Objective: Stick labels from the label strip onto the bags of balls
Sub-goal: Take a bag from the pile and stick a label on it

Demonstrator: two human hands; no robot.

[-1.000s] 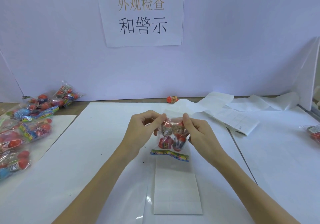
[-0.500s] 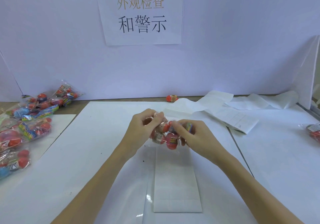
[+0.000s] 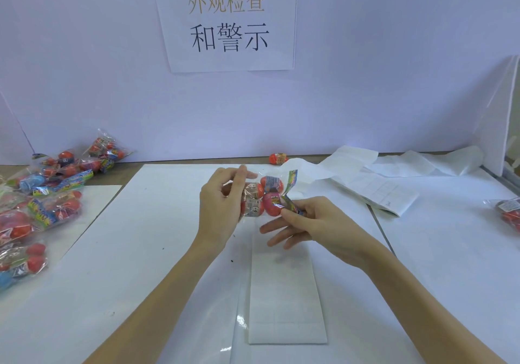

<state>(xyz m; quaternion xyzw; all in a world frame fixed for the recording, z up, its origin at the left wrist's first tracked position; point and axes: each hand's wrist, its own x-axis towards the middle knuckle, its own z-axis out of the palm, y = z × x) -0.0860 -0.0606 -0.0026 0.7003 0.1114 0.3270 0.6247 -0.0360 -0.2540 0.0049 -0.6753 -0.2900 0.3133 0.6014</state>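
Both hands, left hand (image 3: pixel 222 203) gripping and right hand (image 3: pixel 306 220) pinching its printed header, hold the clear plastic bag of red balls (image 3: pixel 260 197) above the white rectangular label strip (image 3: pixel 285 293), apparently turning a face for labelling.

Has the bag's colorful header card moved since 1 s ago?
Yes. The header card swung from the near end, beside the label strip, up to the bag's right; right hand pinches it.
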